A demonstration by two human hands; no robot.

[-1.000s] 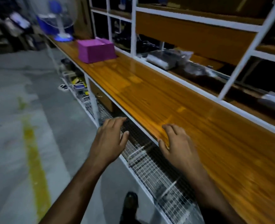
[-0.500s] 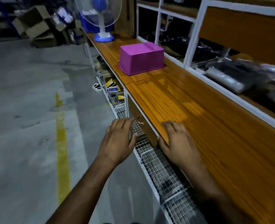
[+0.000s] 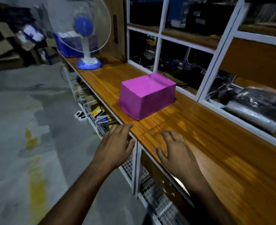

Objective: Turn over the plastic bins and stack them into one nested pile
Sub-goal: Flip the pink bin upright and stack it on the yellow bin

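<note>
Closer now to the pink bin (image 3: 146, 96) than one second ago; bin formerly far down the wooden worktop (image 3: 207, 135), now just ahead of both hands. Left hand (image 3: 116, 146) over the worktop's front edge, fingers extended, holding nothing. Right hand (image 3: 177, 151) above the worktop, fingers spread, holding nothing. Bin upside down, rim on the worktop, near the fan (image 3: 85, 38), apparently untouched. Only one bin visible. Judged progress: nothing turned over, nothing stacked; flipping and nesting all outstanding.
</note>
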